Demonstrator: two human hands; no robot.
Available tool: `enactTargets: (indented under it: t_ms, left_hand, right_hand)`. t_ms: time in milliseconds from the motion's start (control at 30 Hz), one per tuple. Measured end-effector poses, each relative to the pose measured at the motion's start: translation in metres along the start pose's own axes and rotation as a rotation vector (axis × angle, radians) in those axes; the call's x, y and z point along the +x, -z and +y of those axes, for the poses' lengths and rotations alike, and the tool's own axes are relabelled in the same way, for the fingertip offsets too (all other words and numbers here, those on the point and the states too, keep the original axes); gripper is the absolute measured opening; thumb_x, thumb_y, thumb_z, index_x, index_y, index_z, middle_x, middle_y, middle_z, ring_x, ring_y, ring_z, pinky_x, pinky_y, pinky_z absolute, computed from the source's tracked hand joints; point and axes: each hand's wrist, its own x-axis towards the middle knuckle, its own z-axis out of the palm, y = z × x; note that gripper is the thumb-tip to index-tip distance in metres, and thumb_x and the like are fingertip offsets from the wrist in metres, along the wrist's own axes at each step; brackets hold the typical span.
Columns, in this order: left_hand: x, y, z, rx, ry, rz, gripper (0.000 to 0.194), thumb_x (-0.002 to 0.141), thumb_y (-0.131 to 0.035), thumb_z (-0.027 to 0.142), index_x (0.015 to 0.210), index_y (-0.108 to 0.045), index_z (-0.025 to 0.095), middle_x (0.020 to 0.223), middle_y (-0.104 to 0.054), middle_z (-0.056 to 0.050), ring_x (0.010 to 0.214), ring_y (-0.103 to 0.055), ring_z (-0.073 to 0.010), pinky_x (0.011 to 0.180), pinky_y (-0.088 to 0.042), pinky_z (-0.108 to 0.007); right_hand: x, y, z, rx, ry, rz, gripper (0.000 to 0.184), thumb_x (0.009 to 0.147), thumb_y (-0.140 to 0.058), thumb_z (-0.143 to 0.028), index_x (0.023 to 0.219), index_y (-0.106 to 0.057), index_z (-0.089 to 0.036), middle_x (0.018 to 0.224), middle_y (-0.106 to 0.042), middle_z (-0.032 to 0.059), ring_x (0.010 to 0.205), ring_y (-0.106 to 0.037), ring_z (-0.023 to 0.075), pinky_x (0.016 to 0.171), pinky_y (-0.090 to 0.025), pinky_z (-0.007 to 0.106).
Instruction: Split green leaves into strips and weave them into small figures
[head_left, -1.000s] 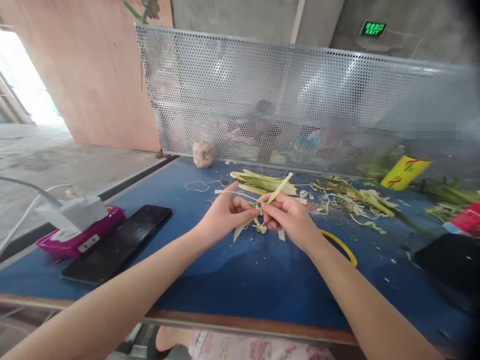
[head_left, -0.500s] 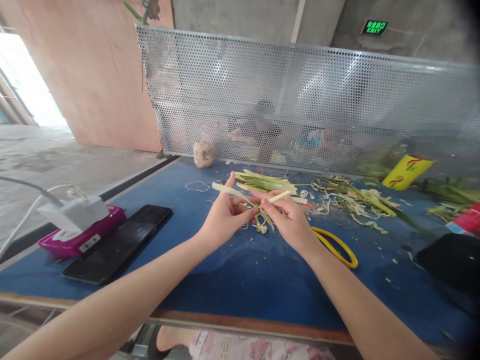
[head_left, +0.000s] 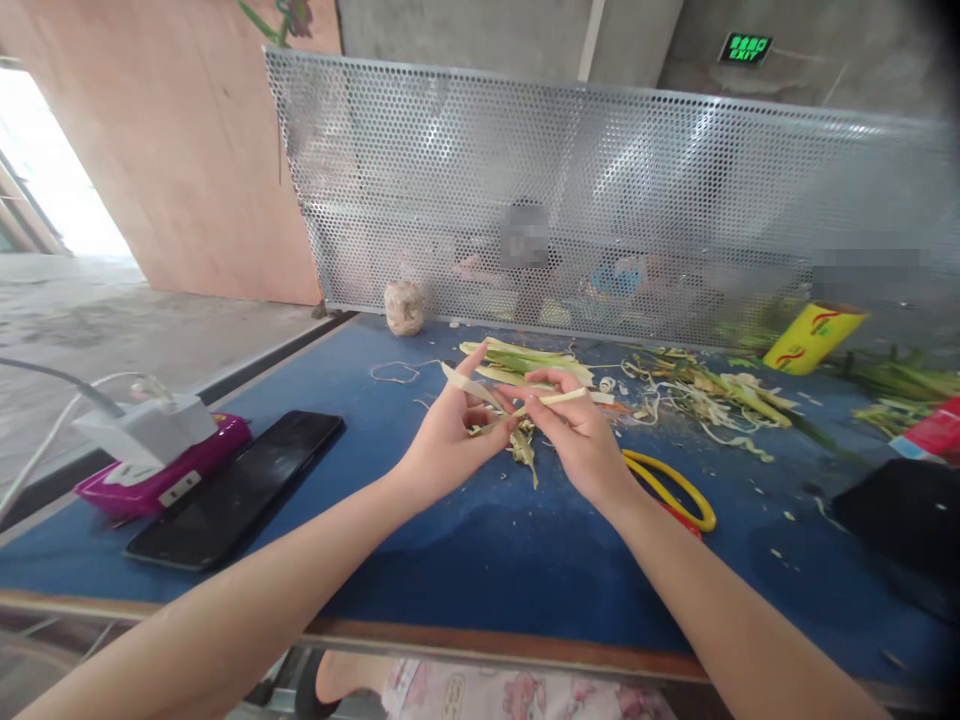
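My left hand [head_left: 457, 435] is closed in a pinch on pale leaf strips [head_left: 465, 382], its index finger pointing up and away. Close beside it, my right hand [head_left: 574, 430] pinches a narrow pale strip that sticks out to the right between thumb and fingers. The strips cross where the two hands meet; the fingers partly hide the crossing. Below the fingertips hangs or lies a crumpled greenish piece [head_left: 525, 450]; I cannot tell which. Behind the hands lies a bundle of flat green-yellow leaves [head_left: 532, 360]. Yellow loop handles [head_left: 682, 490] show beside my right wrist.
A black phone [head_left: 236, 490] and a purple power strip [head_left: 169, 470] with a white charger lie left. A whitish lump [head_left: 404, 307] stands near the perforated metal screen [head_left: 450, 180]. Leaf scraps [head_left: 720, 395], a yellow cylinder [head_left: 814, 340] and a black object [head_left: 896, 515] are right. People sit behind the screen.
The strip in my right hand has swung from pointing steeply up to nearly level. The left strip now stands out above my left hand. More of the yellow handles shows.
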Motion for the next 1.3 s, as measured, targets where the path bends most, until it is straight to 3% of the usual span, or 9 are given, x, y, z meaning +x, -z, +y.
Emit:
enactTargets:
  t_ms: [133,300,467,633,867,1067,1300]
  left_hand:
    - [0.000,0.002,0.000,0.013,0.057,0.006,0.075,0.072,-0.062,0.017,0.134,-0.021,0.026,0.085,-0.055,-0.001,0.054,-0.055,-0.0073,0.031,-0.034,-0.012]
    - [0.003,0.007,-0.003,-0.084,0.051,0.009,0.094,0.068,-0.067,0.018,0.138,-0.005,0.025,0.084,-0.058,-0.004,0.060,-0.061,-0.0153,0.029,-0.040,-0.015]
    - [0.005,0.008,-0.003,-0.110,0.059,0.024,0.096,0.067,-0.066,0.013,0.139,-0.003,0.026,0.086,-0.059,-0.005,0.061,-0.062,-0.0151,0.034,-0.046,-0.016]
    - [0.006,0.010,-0.004,-0.047,0.105,0.033,0.096,0.069,-0.066,0.019,0.139,0.000,0.025,0.086,-0.057,-0.006,0.057,-0.063,-0.0173,0.029,-0.042,-0.017]
    - [0.008,0.013,-0.003,-0.056,0.141,-0.023,0.102,0.071,-0.065,0.021,0.138,0.012,0.026,0.085,-0.057,-0.006,0.046,-0.059,-0.0136,0.030,-0.042,-0.020]
    - [0.011,0.015,-0.003,-0.101,0.141,0.002,0.091,0.070,-0.067,0.020,0.138,-0.006,0.025,0.082,-0.062,-0.004,0.045,-0.060,-0.0133,0.036,-0.047,-0.022]
    - [0.013,0.014,-0.002,-0.217,0.223,0.084,0.096,0.077,-0.059,0.019,0.138,0.014,0.019,0.093,-0.068,-0.011,0.061,-0.066,-0.0212,0.040,-0.051,-0.026]
  right_hand:
    - [0.000,0.001,-0.001,-0.013,-0.051,0.037,0.027,0.084,-0.048,-0.039,0.100,-0.067,-0.027,0.107,-0.056,0.0064,0.107,-0.048,0.0223,0.096,-0.032,0.043]
    - [0.001,0.003,0.001,0.161,-0.157,-0.158,0.034,0.086,-0.043,-0.039,0.114,-0.057,-0.025,0.100,-0.063,0.0047,0.102,-0.054,0.0200,0.089,-0.042,0.037]
    - [0.000,0.003,0.003,0.045,-0.134,-0.294,0.042,0.081,-0.052,-0.034,0.122,-0.047,-0.023,0.088,-0.065,0.0039,0.077,-0.059,0.0190,0.071,-0.048,0.035]
    - [0.000,0.008,0.000,0.014,-0.034,-0.283,0.048,0.084,-0.046,-0.023,0.131,-0.034,-0.024,0.076,-0.065,0.0009,0.074,-0.059,0.0179,0.072,-0.046,0.036]
    - [0.006,0.021,-0.004,0.059,-0.078,-0.339,0.062,0.084,-0.047,-0.020,0.138,-0.019,-0.023,0.066,-0.062,-0.0028,0.070,-0.057,0.0165,0.075,-0.045,0.037]
    - [0.007,0.019,-0.002,0.070,-0.062,-0.317,0.057,0.084,-0.047,-0.020,0.136,-0.025,-0.024,0.066,-0.062,-0.0023,0.070,-0.059,0.0170,0.076,-0.046,0.038]
    - [0.005,0.015,0.006,-0.027,0.005,-0.204,0.047,0.083,-0.045,-0.018,0.129,-0.034,-0.024,0.075,-0.064,0.0001,0.082,-0.060,0.0187,0.086,-0.043,0.042]
